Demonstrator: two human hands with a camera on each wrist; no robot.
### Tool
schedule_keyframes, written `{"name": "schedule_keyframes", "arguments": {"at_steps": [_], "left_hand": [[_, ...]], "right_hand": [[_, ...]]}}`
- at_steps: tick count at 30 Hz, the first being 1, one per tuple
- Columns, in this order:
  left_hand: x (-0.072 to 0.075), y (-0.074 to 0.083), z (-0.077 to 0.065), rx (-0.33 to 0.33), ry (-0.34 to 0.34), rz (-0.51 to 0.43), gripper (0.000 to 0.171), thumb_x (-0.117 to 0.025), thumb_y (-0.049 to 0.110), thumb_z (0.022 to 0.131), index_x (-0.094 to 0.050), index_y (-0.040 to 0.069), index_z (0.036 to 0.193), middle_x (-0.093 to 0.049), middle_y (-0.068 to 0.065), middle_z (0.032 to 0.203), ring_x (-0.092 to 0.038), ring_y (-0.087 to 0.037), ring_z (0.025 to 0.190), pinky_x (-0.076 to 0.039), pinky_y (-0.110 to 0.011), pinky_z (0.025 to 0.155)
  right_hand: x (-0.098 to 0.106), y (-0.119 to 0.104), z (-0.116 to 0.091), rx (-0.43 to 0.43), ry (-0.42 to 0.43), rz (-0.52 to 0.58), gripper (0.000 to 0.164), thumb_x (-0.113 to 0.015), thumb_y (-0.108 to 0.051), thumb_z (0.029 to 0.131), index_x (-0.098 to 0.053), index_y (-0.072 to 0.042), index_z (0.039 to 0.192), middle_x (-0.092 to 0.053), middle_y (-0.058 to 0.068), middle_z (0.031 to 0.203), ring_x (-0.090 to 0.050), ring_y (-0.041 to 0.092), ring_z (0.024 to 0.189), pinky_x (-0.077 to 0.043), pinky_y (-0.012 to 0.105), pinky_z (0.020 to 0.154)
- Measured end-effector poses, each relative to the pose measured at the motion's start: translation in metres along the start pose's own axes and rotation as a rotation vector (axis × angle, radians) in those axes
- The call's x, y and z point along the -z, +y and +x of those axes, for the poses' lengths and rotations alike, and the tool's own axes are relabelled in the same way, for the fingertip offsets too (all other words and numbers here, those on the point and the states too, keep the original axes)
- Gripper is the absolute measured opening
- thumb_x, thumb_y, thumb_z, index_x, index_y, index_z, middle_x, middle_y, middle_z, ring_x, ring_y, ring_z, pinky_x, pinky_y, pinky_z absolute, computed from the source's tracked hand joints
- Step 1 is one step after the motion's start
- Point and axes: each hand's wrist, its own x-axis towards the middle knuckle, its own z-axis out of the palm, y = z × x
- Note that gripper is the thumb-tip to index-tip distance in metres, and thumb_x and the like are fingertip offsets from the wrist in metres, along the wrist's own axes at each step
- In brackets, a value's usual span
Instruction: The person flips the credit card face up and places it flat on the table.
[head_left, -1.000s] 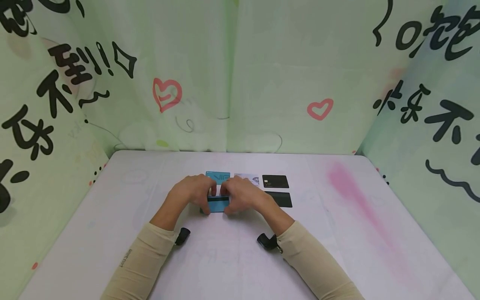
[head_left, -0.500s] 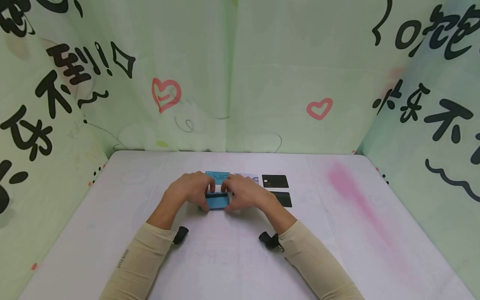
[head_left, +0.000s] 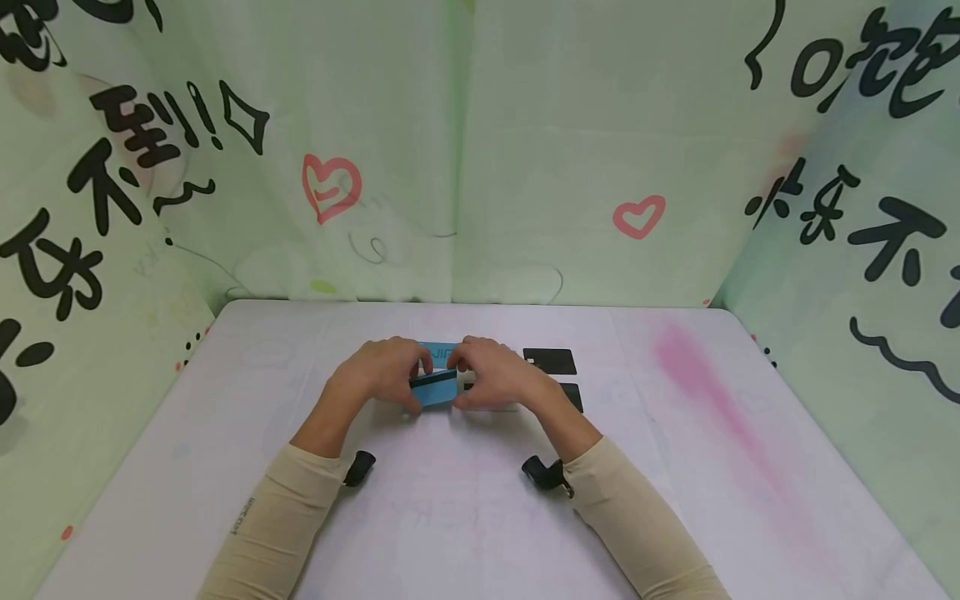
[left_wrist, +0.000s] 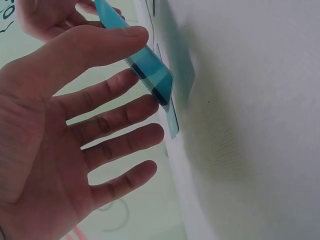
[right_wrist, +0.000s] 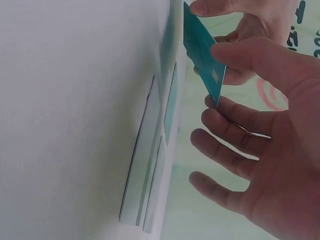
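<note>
Blue card point(head_left: 435, 389): centre of the head view; thin, stiff-looking, glossy rectangle, dark stripe. Flat on the surface point(head_left: 450, 525) a second ago; now raised clear and tilted, apparently borne by the hands alone. Left hand point(head_left: 381, 372): thumb and nearest fingers pinch one end, others spread. Right hand point(head_left: 497, 373): same grip, opposite end. Second blue card point(head_left: 439, 354): beyond, lying flat. Black card point(head_left: 553, 361), right of centre: flat, dark, smooth-looking. Surface: white, cloth-like, pink smudge at right.

Striped blue card point(head_left: 437, 393) now off table point(head_left: 465, 517)
</note>
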Motion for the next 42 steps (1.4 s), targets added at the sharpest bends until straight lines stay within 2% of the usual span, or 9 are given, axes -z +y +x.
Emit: {"name": "schedule_keyframes", "arguments": {"at_steps": [12,21,42], "left_hand": [[-0.003,0.001,0.004,0.013,0.018,-0.042,0.053,-0.091,0.036,0.077,-0.070,0.015,0.121,-0.071,-0.002,0.112,-0.064,-0.017,0.099,-0.054,-0.042,0.085],[0.001,0.001,0.002,-0.001,0.022,-0.048,0.051,-0.090,0.034,0.080,-0.070,0.014,0.123,-0.072,-0.003,0.113,-0.065,-0.021,0.103,-0.054,-0.046,0.086],[0.003,-0.001,-0.001,0.020,0.010,-0.080,0.047,-0.087,0.030,0.083,-0.070,0.014,0.124,-0.072,-0.003,0.113,-0.065,-0.022,0.103,-0.054,-0.045,0.088]], "right_hand": [[0.008,0.004,-0.002,0.016,0.045,0.084,0.045,-0.082,-0.023,0.083,-0.067,-0.004,0.121,-0.065,0.008,0.112,-0.063,0.023,0.105,-0.053,0.037,0.094],[0.016,0.006,-0.004,0.008,0.054,0.134,0.047,-0.082,-0.021,0.083,-0.066,-0.002,0.122,-0.066,0.017,0.118,-0.064,0.034,0.112,-0.052,0.040,0.097],[0.021,0.008,-0.007,0.000,0.068,0.188,0.053,-0.082,-0.025,0.086,-0.063,-0.001,0.128,-0.067,0.015,0.123,-0.062,0.035,0.116,-0.051,0.043,0.099]]}}
